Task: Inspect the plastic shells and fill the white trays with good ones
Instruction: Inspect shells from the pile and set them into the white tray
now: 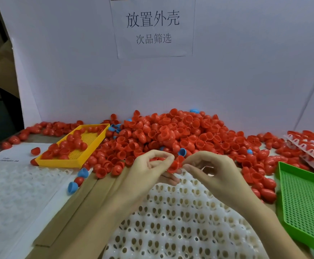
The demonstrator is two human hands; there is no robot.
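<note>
The fingers (168, 158) of the left hand (148, 169) curl in, thumb meeting fingertips at the edge of a red shell (175, 165); what sits inside that curl I cannot tell for sure. The right hand (214, 171) pinches the same shell from the other side, thumb and forefinger closed on its rim. The shell hangs between the two hands, just above the far edge of the white tray (180, 221), at the centre of the bench.

As for progress, I'd say this tray has hardly begun: every pocket I can see in it stands empty. At 12 o'clock the big heap of red shells (171, 135) is still large, with a few blue shells (182, 151) mixed in, so most of the sorting is left. At 3 o'clock a stack of filled trays (309, 146) suggests earlier batches are done. The yellow tray (74, 146) at 10 o'clock holds loose red shells, possibly rejects; the green tray (305, 202) at 4 o'clock shows only bare mesh.

The held shell is a short dome, so it has little of a long axis; it seems tilted, rounded end down toward 7 o'clock and open mouth up toward 1 o'clock, though the fingers hide too much to be certain
</note>
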